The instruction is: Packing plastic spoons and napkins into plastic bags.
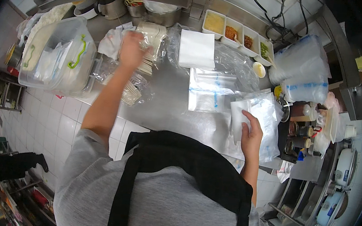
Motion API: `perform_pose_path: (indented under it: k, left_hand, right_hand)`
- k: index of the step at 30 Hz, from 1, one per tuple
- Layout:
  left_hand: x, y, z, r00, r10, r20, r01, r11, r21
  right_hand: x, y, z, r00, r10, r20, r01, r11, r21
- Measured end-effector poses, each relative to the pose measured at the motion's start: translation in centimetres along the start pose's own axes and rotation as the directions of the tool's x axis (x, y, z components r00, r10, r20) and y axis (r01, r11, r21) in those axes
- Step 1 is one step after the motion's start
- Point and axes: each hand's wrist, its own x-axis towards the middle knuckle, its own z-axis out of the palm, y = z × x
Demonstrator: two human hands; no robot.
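My left hand reaches far across the steel counter and is closed in a clear bag of white plastic spoons. Just below it lies another clear bag of plastic cutlery. My right hand holds a small clear plastic bag upright near the counter's front edge, over a stack of flat plastic bags. Between the hands lie more clear bags and a stack of white napkins.
A clear lidded storage box stands at the left. White trays of condiments line the back. Stacks of plastic containers in bags and sauce bottles crowd the right. Metal pots sit at the back left.
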Motion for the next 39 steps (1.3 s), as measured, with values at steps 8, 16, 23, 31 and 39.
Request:
perform_pose_path:
  k: [8,16,23,31,39]
  left_hand:
    - [-9.7,22.9,8.2,0.713,0.585,0.388,-0.319,0.762,-0.563]
    - [-7.8,22.9,12.8,0.662,0.273,0.698,0.269,0.783,-0.56]
    - [2.3,18.9,0.8,0.778,0.033,0.627,0.4,0.744,-0.535]
    - [4.7,9.1,2.3,0.901,-0.128,0.414,0.049,0.98,0.195]
    - [-3.1,14.5,2.2,0.943,0.226,0.246,-0.216,0.974,-0.066]
  right_hand:
    - [-2.3,2.4,-2.0,0.987,0.152,-0.047,-0.154,0.986,-0.057]
    - [-2.7,2.5,-3.0,0.991,0.122,-0.059,-0.123,0.992,-0.005]
    - [-2.1,2.9,-3.6,0.993,0.1,-0.059,-0.103,0.993,-0.057]
    - [-1.0,2.5,-2.2,0.999,0.043,-0.018,-0.043,0.999,0.014]
    - [-1.0,2.8,-1.6,0.999,0.026,-0.031,-0.027,0.999,-0.02]
